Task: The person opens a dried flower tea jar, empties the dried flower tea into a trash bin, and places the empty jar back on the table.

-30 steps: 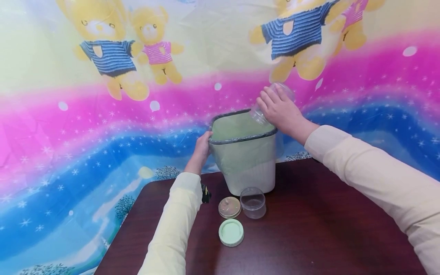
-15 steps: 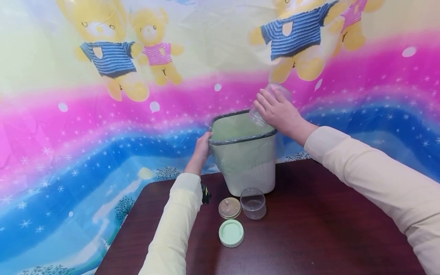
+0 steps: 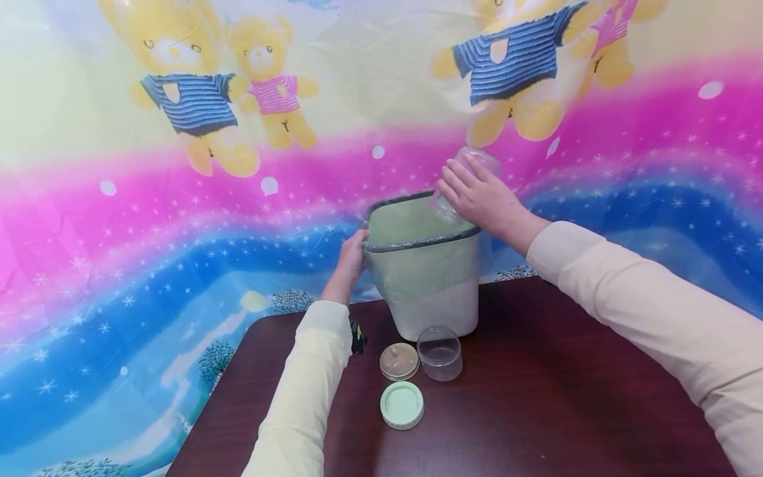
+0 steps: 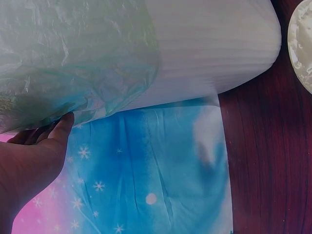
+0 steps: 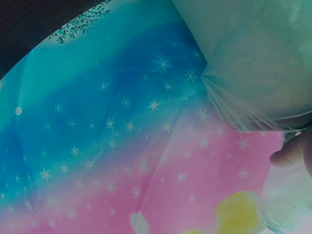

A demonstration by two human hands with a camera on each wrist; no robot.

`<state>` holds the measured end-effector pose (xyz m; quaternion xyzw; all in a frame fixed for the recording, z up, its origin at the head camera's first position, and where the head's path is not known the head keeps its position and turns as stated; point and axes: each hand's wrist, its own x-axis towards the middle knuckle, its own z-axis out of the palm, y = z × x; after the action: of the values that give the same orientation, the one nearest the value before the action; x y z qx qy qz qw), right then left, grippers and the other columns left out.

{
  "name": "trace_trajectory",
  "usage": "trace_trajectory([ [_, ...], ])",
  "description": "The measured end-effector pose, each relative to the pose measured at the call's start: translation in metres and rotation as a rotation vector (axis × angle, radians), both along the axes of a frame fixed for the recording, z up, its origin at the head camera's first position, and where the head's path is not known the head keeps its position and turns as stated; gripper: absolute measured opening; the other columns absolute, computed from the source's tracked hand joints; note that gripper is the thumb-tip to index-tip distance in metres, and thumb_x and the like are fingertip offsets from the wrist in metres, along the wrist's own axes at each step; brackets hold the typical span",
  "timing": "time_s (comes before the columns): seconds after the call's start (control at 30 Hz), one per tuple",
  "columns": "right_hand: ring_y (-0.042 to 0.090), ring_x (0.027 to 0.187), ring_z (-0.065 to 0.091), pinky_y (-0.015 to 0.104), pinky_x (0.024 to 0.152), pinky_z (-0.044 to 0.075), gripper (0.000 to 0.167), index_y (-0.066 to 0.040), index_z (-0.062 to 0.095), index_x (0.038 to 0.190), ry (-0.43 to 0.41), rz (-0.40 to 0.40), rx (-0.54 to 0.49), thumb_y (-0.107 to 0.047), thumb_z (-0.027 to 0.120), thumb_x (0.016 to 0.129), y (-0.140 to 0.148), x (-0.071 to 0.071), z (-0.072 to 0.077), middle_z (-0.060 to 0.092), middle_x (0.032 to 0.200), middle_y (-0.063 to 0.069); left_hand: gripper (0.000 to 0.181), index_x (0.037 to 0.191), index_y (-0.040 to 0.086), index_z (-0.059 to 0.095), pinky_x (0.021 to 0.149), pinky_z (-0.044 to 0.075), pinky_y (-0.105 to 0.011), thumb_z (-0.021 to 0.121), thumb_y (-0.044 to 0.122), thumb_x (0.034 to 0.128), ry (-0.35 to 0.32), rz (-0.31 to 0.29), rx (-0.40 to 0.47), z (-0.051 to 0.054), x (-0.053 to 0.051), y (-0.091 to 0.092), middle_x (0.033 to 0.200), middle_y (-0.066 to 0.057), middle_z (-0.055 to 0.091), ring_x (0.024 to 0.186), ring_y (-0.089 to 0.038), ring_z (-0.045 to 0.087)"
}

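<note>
A white trash bin (image 3: 438,305), lined with a thin green bag, stands at the table's far side. My left hand (image 3: 352,258) grips its left rim; in the left wrist view that hand (image 4: 41,153) lies against the bag, some fingers hidden. Over the bin's right rim, my right hand (image 3: 484,199) holds a clear ribbed jar (image 3: 479,159), tilted with its lower end inside the opening. The right wrist view catches only the thumb of this hand (image 5: 295,151), pressed on the jar (image 5: 285,200) beside the bagged bin (image 5: 258,68). Whether anything is in the jar cannot be made out.
In front of the bin, a clear round tub (image 3: 440,358) stands beside a gold-coloured lid (image 3: 399,361). Nearer lies a pale green lid (image 3: 402,405). A small black object (image 3: 357,336) is partly behind the left sleeve. A printed curtain (image 3: 197,252) hangs behind the dark table (image 3: 536,397).
My right hand and the jar have shifted slightly left and down over the bin. The left hand stays at the rim; the lids and the tub have not moved.
</note>
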<state>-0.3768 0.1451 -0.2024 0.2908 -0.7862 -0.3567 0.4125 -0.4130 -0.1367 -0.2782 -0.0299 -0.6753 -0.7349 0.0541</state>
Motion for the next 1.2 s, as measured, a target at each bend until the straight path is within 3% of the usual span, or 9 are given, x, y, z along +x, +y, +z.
trace_trajectory([
  [0.33, 0.037, 0.138, 0.029, 0.051, 0.114, 0.011, 0.086, 0.0, 0.042, 0.144, 0.061, 0.027, 0.076, -0.001, 0.085, 0.069, 0.0008, -0.0018, 0.0038, 0.04, 0.146, 0.023, 0.026, 0.107, 0.001, 0.058, 0.088, 0.045, -0.033, 0.05, 0.023, 0.0959, 0.002, -0.003, 0.014, 0.0024, 0.0003, 0.0013, 0.119, -0.02, 0.05, 0.082, -0.01, 0.052],
  [0.47, 0.037, 0.138, 0.029, 0.05, 0.114, 0.013, 0.087, -0.001, 0.041, 0.144, 0.092, 0.027, 0.117, -0.001, 0.085, 0.069, 0.0007, -0.0017, 0.0056, 0.04, 0.146, 0.022, 0.025, 0.106, 0.0, 0.057, 0.084, 0.046, -0.03, 0.05, 0.023, 0.0967, 0.005, -0.002, 0.019, 0.0027, 0.0, 0.0011, 0.112, -0.017, 0.052, 0.078, -0.009, 0.052],
  [0.67, 0.036, 0.137, 0.031, 0.049, 0.115, 0.014, 0.081, -0.001, 0.043, 0.142, 0.12, 0.056, 0.153, -0.003, 0.084, 0.072, -0.0007, -0.0037, 0.0064, 0.043, 0.144, 0.021, 0.031, 0.108, -0.004, 0.056, 0.077, 0.046, -0.027, 0.051, 0.024, 0.0956, 0.005, 0.007, 0.015, 0.0018, -0.001, 0.001, 0.085, -0.003, 0.052, 0.068, -0.007, 0.05],
  [0.77, 0.036, 0.137, 0.033, 0.049, 0.115, 0.014, 0.079, -0.001, 0.044, 0.141, 0.151, 0.065, 0.195, -0.006, 0.084, 0.073, -0.002, -0.0042, 0.0067, 0.044, 0.143, 0.021, 0.041, 0.12, -0.007, 0.056, 0.082, 0.046, -0.029, 0.051, 0.025, 0.0953, 0.002, -0.004, 0.011, 0.0014, -0.0005, 0.0001, 0.096, -0.008, 0.056, 0.072, -0.007, 0.051],
  [0.9, 0.035, 0.136, 0.034, 0.048, 0.114, 0.015, 0.077, -0.003, 0.046, 0.141, 0.19, 0.074, 0.25, -0.009, 0.084, 0.074, -0.0031, -0.0046, 0.0067, 0.045, 0.143, 0.019, 0.048, 0.131, -0.007, 0.053, 0.091, 0.045, -0.032, 0.049, 0.026, 0.0955, -0.002, -0.017, 0.002, 0.001, 0.0003, -0.001, 0.126, -0.019, 0.051, 0.081, -0.008, 0.053],
  [1.2, 0.033, 0.138, 0.032, 0.048, 0.115, 0.012, 0.079, -0.008, 0.045, 0.143, 0.219, 0.057, 0.372, -0.013, 0.084, 0.075, -0.0015, -0.0032, 0.0074, 0.042, 0.146, 0.017, 0.044, 0.124, -0.007, 0.056, 0.078, 0.046, -0.027, 0.051, 0.025, 0.0947, -0.011, 0.012, 0.026, 0.0, 0.0007, 0.0004, 0.112, -0.018, 0.055, 0.072, -0.007, 0.054],
])
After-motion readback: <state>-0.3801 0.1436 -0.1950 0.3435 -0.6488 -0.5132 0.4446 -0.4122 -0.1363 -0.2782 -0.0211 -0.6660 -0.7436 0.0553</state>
